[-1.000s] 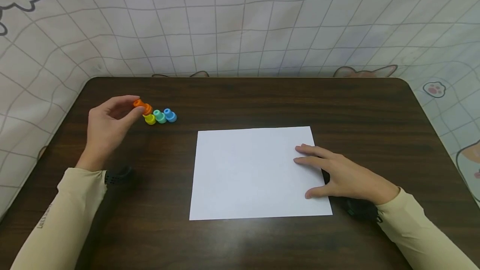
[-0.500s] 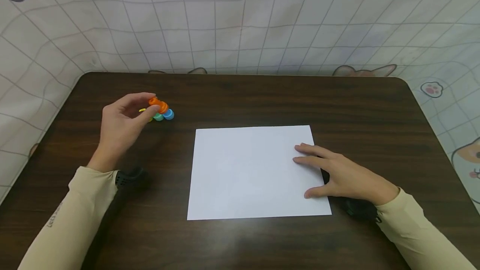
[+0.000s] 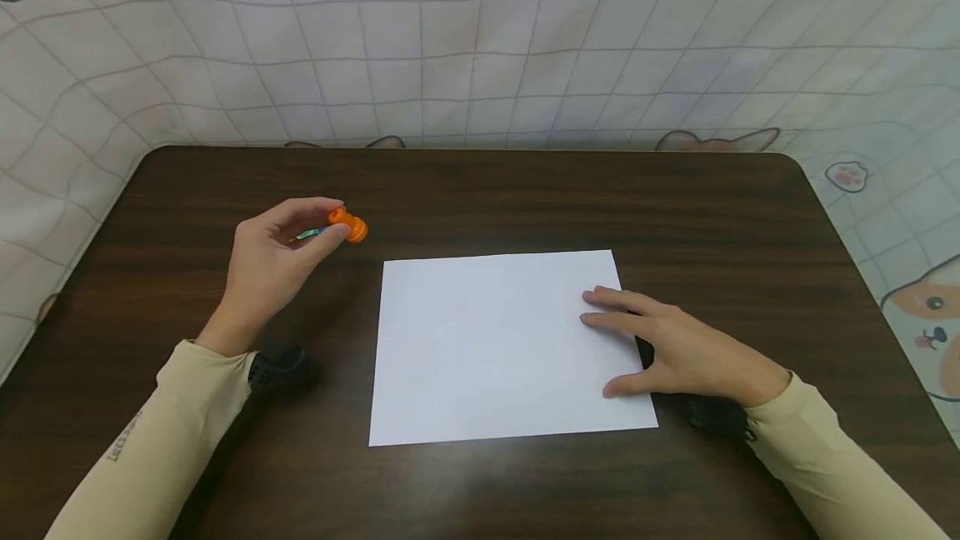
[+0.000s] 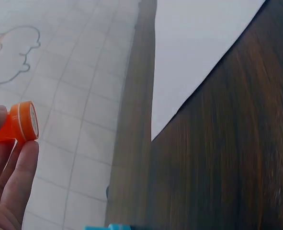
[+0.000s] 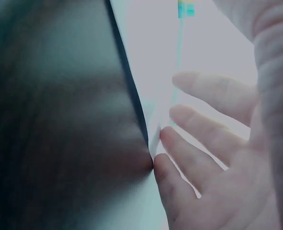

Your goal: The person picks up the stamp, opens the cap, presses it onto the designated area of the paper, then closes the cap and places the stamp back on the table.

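Note:
In the head view my left hand (image 3: 273, 265) pinches a small orange stamp (image 3: 348, 226) between thumb and fingertips, held over the table left of the paper. The left wrist view shows the stamp's (image 4: 20, 122) round end face, pale with a rim, turned sideways toward the paper. My right hand (image 3: 671, 348) rests with spread fingers on the right side of a blank white sheet of paper (image 3: 487, 348). Through the gap between left thumb and fingers, bits of green and blue stamps (image 3: 308, 233) show; the rest of them is hidden behind that hand.
The dark wooden table (image 3: 465, 490) has rounded far corners. A white gridded cloth (image 3: 465, 48) with cartoon drawings hangs behind and beside it. A blue stamp (image 4: 107, 227) peeks in at the bottom of the left wrist view.
My left hand has carried the orange stamp to the right, past the yellow, green and blue stamps, toward the paper, now covering most of them. The right hand has stayed on the paper.

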A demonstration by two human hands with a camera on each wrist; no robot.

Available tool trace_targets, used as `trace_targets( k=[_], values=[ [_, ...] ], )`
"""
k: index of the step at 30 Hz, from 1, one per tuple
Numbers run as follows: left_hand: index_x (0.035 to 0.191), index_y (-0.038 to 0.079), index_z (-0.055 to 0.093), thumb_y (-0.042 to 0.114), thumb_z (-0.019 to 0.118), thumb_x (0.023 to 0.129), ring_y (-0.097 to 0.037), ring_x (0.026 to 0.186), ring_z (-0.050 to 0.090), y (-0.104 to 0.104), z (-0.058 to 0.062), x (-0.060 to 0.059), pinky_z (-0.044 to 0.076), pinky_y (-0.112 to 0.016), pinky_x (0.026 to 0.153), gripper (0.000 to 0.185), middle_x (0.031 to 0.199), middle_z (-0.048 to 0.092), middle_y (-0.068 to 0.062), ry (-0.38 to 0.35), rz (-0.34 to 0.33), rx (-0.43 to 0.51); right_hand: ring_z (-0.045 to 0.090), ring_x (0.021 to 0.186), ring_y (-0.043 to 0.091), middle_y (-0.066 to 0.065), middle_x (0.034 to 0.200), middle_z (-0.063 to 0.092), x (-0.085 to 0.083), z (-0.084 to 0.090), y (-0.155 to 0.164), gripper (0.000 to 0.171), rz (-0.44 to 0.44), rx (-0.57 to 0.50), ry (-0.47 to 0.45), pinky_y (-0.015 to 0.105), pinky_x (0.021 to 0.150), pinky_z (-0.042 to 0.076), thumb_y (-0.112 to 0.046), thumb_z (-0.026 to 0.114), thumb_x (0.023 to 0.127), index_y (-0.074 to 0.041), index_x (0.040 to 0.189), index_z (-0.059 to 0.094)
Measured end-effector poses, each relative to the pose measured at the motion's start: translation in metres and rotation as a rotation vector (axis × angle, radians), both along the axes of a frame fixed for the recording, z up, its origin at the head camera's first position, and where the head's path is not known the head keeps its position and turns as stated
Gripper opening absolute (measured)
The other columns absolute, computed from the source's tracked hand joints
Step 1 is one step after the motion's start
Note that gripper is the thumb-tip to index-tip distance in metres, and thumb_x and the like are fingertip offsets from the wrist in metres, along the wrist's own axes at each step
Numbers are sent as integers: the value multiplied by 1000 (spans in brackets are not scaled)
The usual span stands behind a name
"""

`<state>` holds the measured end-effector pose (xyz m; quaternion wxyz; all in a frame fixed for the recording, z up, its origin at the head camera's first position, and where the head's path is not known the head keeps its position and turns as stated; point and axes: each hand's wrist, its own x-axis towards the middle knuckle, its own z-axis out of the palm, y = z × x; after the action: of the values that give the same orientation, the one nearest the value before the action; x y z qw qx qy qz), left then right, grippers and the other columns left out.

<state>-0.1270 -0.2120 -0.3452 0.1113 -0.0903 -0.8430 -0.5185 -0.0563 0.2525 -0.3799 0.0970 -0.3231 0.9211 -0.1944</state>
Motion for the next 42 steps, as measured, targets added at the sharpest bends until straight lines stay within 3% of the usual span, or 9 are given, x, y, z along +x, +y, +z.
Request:
trace_targets(
  k=[7,11,16,19,22,28,33,42],
  values=[
    [118,7,75,14,79,92,5,99,70,10,-3,4,57,-9,87,28,109,73,17,-12,-51,2,49,146,27,0,161,46,-2,3,-3,82,6,-42,59,54,113,50,-56,85,79,-25,149,56],
    [118,7,74,14,80,91,3,97,71,20,-2,4,58,-9,86,28,106,71,19,-18,-85,24,57,139,28,3,155,54,-6,7,-5,78,-15,-84,107,54,107,55,-46,89,79,-21,146,59],
    [118,4,73,11,79,91,1,98,72,33,-2,3,59,-11,88,29,109,70,16,-23,-105,96,68,122,20,1,137,68,-14,13,-11,65,-89,-184,210,29,102,59,-27,92,78,-16,136,66],
    [119,1,71,9,79,91,0,98,72,42,-4,2,59,-13,90,29,110,70,14,-39,-105,157,72,108,16,-1,123,74,-19,18,-17,56,-148,-275,224,21,95,58,-17,91,79,-18,131,69],
    [120,0,70,10,78,92,-1,98,72,51,-6,2,59,-14,92,30,111,70,14,-54,-101,196,73,99,12,-2,117,76,-23,25,-24,50,-204,-383,190,19,89,59,-11,88,82,-19,128,70],
    [121,-1,69,5,77,92,-5,98,74,70,-5,3,61,-19,92,30,111,72,9,-43,-116,330,72,95,2,-5,115,74,-31,38,-39,40,-272,-631,64,12,91,58,-1,79,88,-12,125,69],
    [121,-3,68,3,75,92,-7,100,74,86,2,6,62,-22,94,31,112,71,7,-35,-136,397,71,96,6,-8,114,71,-36,47,-50,37,-293,-771,25,14,89,60,2,77,89,-6,124,68],
    [119,-1,68,0,74,92,-12,102,75,105,11,10,63,-28,94,27,113,71,0,-47,-177,508,71,92,12,1,110,71,-40,60,-74,32,-289,-1032,-71,19,84,63,6,76,88,2,118,68]
  ],
)
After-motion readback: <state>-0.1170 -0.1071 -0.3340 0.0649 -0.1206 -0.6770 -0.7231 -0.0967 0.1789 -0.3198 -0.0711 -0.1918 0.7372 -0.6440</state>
